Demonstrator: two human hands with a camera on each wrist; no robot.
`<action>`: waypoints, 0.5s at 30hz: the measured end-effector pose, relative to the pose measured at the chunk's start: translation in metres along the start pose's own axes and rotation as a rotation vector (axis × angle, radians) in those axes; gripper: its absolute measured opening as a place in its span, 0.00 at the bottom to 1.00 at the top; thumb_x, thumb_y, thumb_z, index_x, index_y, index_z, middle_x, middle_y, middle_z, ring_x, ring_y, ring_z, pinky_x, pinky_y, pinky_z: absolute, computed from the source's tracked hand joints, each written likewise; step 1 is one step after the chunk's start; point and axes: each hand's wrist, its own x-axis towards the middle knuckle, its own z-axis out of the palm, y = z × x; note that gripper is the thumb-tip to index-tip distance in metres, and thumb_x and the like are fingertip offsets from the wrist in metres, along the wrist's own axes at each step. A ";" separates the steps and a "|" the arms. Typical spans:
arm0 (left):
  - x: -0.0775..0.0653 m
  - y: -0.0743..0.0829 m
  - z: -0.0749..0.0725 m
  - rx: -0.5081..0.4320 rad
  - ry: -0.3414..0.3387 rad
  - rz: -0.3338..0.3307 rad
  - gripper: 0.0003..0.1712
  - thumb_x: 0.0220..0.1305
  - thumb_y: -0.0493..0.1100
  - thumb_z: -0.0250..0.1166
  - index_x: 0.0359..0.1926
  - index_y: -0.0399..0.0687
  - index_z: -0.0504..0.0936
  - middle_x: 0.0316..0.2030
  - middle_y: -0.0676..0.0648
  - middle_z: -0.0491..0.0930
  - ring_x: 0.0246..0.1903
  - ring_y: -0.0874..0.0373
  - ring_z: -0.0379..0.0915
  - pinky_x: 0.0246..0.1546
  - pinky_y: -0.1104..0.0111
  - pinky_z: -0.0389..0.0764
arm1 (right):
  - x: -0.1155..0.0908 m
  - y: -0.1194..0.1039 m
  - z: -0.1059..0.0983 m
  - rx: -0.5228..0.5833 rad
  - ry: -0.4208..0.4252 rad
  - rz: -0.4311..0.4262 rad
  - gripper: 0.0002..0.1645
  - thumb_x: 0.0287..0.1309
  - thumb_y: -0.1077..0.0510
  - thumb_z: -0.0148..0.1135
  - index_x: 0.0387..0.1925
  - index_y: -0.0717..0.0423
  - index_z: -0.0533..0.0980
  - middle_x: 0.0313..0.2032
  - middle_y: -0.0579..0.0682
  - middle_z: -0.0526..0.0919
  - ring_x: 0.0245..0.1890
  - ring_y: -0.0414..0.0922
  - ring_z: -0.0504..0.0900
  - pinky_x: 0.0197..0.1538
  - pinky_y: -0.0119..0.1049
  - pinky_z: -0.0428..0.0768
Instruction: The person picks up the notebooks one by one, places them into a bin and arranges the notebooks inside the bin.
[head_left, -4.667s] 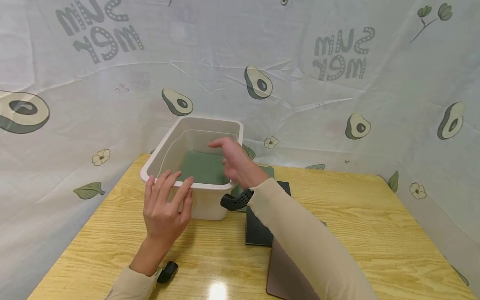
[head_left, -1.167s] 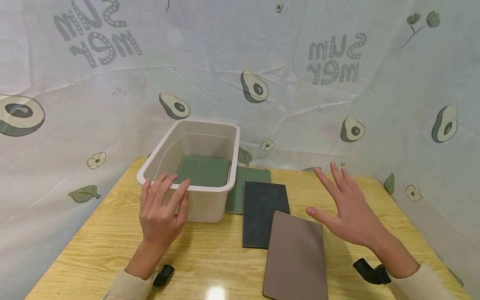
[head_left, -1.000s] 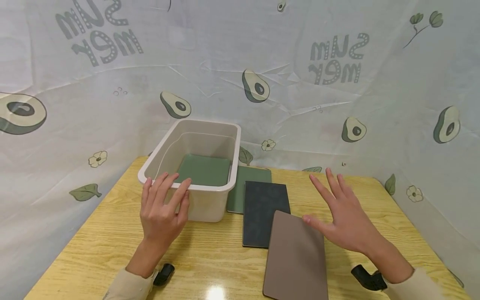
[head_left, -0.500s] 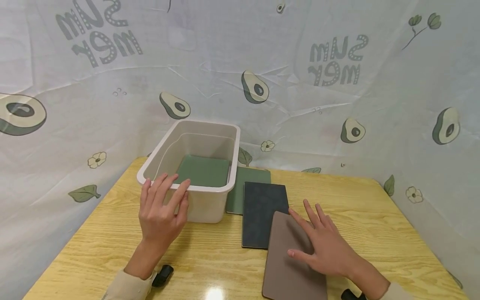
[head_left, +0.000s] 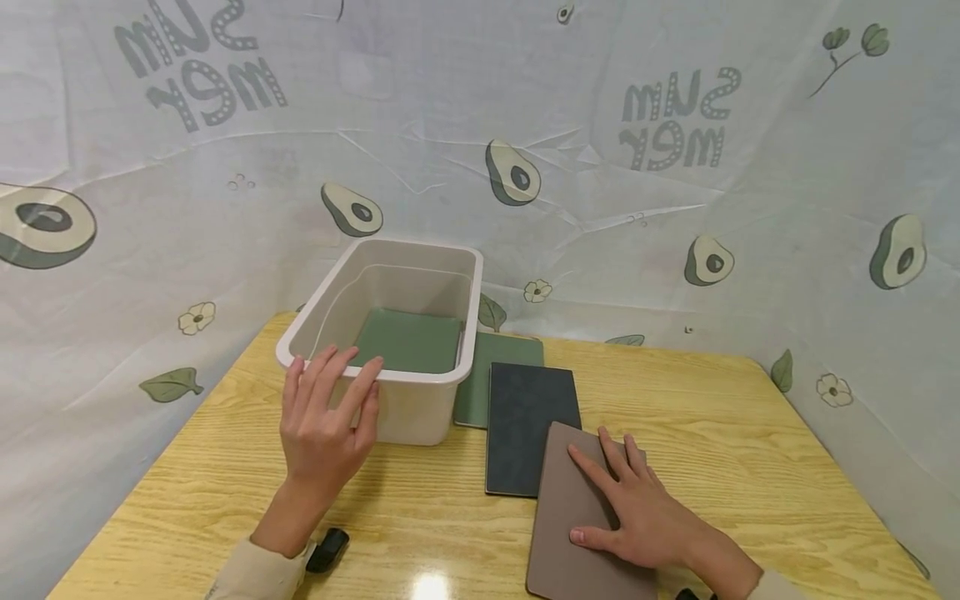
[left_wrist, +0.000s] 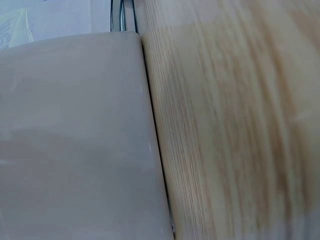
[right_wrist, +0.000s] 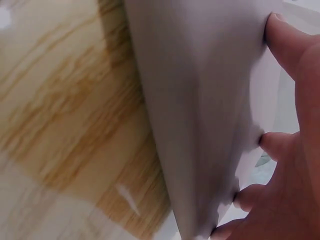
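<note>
My left hand (head_left: 326,425) rests on the near rim of a pale plastic bin (head_left: 416,412), fingertips over the edge and thumb by its outer wall. Inside the bin lies a green notebook (head_left: 408,337). Spread across a brown notebook (head_left: 555,508) is my right hand (head_left: 645,517); its fingertips touch the cover, as the right wrist view also shows with the brown cover (right_wrist: 190,100) below the fingers. A dark navy notebook (head_left: 528,425) lies partly under the brown one. Another green notebook (head_left: 506,350) sits beside the bin, partly covered by the navy one.
Everything stands on a light wooden table (head_left: 712,408). Behind it and along the sides hangs a pale curtain (head_left: 420,83) printed with avocados. In the left wrist view the bin's outer wall (left_wrist: 75,135) fills the left side, wood grain the right.
My right hand came out of the bin, moved right, then lowered leftward onto the brown notebook. The left hand has stayed at the bin's rim, and the notebooks lie as before.
</note>
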 end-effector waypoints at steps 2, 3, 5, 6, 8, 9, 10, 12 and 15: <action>0.000 0.000 0.000 0.001 -0.004 -0.002 0.15 0.75 0.46 0.61 0.45 0.45 0.92 0.46 0.35 0.89 0.51 0.34 0.84 0.68 0.41 0.75 | 0.000 0.000 0.000 0.002 0.005 -0.005 0.58 0.62 0.23 0.64 0.85 0.34 0.52 0.85 0.67 0.44 0.80 0.82 0.40 0.68 0.85 0.55; 0.000 0.000 0.000 0.001 -0.008 -0.003 0.15 0.75 0.46 0.61 0.45 0.45 0.92 0.47 0.35 0.89 0.51 0.34 0.84 0.68 0.41 0.75 | 0.000 0.000 0.001 0.002 0.008 -0.009 0.58 0.62 0.23 0.64 0.85 0.35 0.52 0.84 0.68 0.44 0.80 0.82 0.40 0.69 0.85 0.55; -0.001 0.000 -0.001 0.001 -0.013 -0.005 0.15 0.75 0.46 0.61 0.45 0.45 0.92 0.47 0.35 0.89 0.52 0.34 0.84 0.68 0.41 0.74 | 0.000 0.000 0.002 -0.001 0.015 -0.014 0.59 0.62 0.24 0.65 0.85 0.35 0.53 0.84 0.68 0.45 0.80 0.83 0.41 0.69 0.85 0.55; -0.001 0.000 -0.001 0.002 -0.016 -0.006 0.15 0.75 0.46 0.61 0.46 0.45 0.92 0.47 0.35 0.89 0.52 0.34 0.84 0.68 0.41 0.74 | 0.000 0.000 0.002 -0.003 0.020 -0.016 0.59 0.61 0.24 0.65 0.85 0.36 0.53 0.84 0.69 0.45 0.80 0.83 0.41 0.69 0.85 0.55; -0.001 -0.001 -0.001 0.002 -0.018 -0.007 0.15 0.75 0.46 0.61 0.46 0.45 0.92 0.47 0.35 0.89 0.52 0.34 0.84 0.69 0.41 0.74 | 0.000 0.000 0.003 -0.001 0.030 -0.018 0.59 0.61 0.24 0.65 0.85 0.36 0.54 0.84 0.69 0.45 0.79 0.83 0.41 0.68 0.85 0.55; -0.001 -0.001 -0.001 0.002 -0.019 -0.008 0.15 0.75 0.46 0.61 0.46 0.45 0.92 0.47 0.35 0.89 0.52 0.34 0.84 0.69 0.42 0.74 | 0.000 0.000 0.003 -0.002 0.034 -0.019 0.59 0.61 0.24 0.66 0.85 0.36 0.54 0.84 0.69 0.46 0.79 0.84 0.42 0.68 0.85 0.55; -0.001 -0.001 -0.001 0.002 -0.020 -0.008 0.15 0.75 0.46 0.61 0.46 0.45 0.92 0.47 0.35 0.89 0.52 0.34 0.84 0.70 0.42 0.74 | 0.000 -0.001 0.003 -0.003 0.040 -0.018 0.59 0.61 0.24 0.66 0.85 0.36 0.54 0.84 0.69 0.46 0.79 0.84 0.42 0.68 0.85 0.56; -0.001 -0.001 -0.001 0.001 -0.021 -0.009 0.15 0.75 0.45 0.61 0.46 0.45 0.92 0.47 0.35 0.89 0.52 0.34 0.84 0.70 0.42 0.73 | -0.001 -0.001 0.004 -0.004 0.049 -0.018 0.59 0.61 0.24 0.66 0.85 0.37 0.55 0.84 0.69 0.46 0.78 0.85 0.42 0.68 0.84 0.58; -0.001 -0.001 -0.001 0.001 -0.021 -0.009 0.15 0.75 0.45 0.61 0.46 0.45 0.92 0.47 0.35 0.89 0.52 0.34 0.84 0.70 0.43 0.73 | -0.002 -0.002 0.004 0.000 0.050 -0.005 0.59 0.61 0.24 0.66 0.85 0.37 0.54 0.84 0.70 0.46 0.78 0.86 0.42 0.66 0.84 0.61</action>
